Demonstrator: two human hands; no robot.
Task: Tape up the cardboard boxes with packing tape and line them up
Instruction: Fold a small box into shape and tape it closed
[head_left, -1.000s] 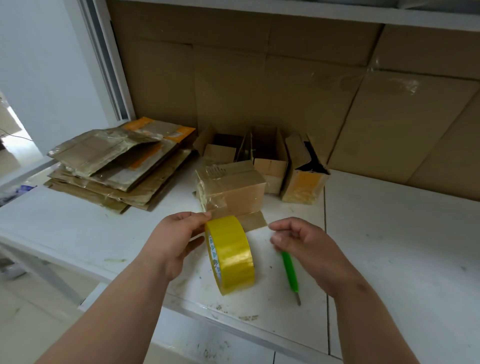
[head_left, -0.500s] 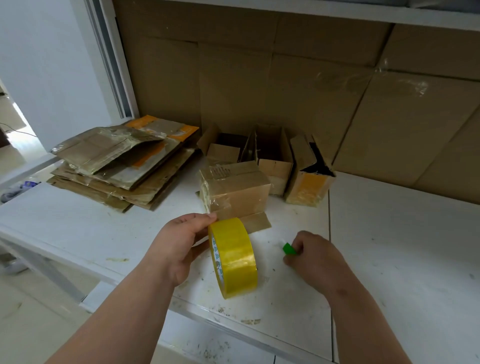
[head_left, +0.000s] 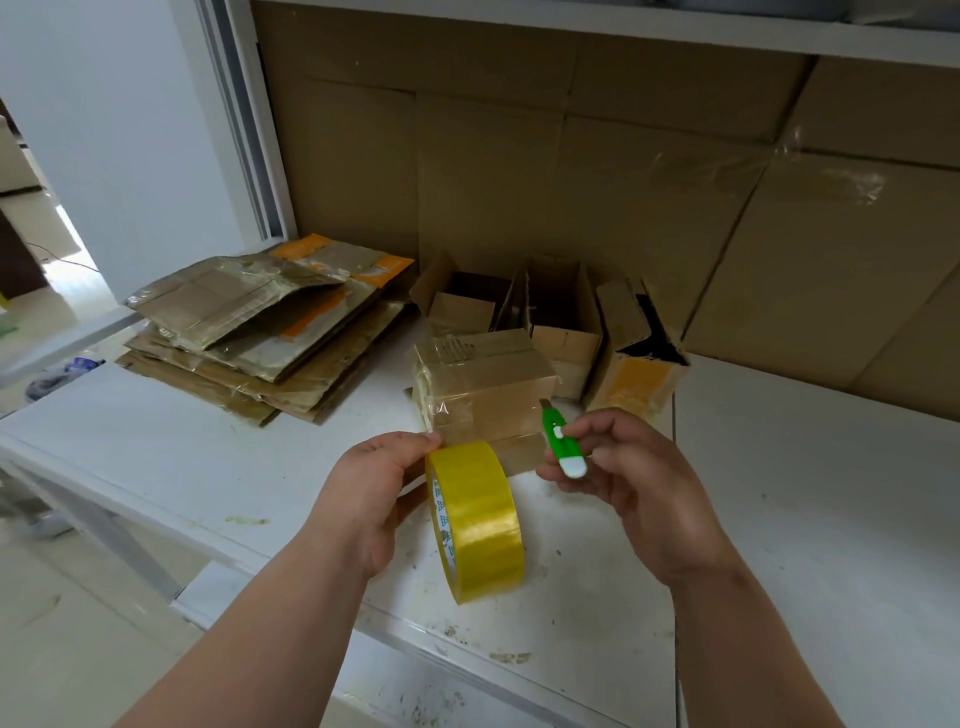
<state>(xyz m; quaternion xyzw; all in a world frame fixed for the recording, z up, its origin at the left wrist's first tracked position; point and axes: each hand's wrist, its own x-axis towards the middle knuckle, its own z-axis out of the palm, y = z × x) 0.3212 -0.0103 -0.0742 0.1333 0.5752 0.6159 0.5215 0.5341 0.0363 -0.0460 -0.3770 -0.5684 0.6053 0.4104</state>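
Two hands over the white table (head_left: 779, 467): left hand (head_left: 363, 499) grips the yellow roll of packing tape (head_left: 478, 519) upright, right hand (head_left: 639, 483) pinches a small green-and-white utility knife (head_left: 558, 444). The taped brown cardboard box (head_left: 483, 395) sits just behind the roll; three open cardboard boxes (head_left: 566, 332) stand behind it near a stack of flattened cardboard (head_left: 260, 338).

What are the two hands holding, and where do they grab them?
The left hand grips the yellow tape roll at its top edge and side. The right hand pinches the green utility knife around its lower body, blade end pointing up.
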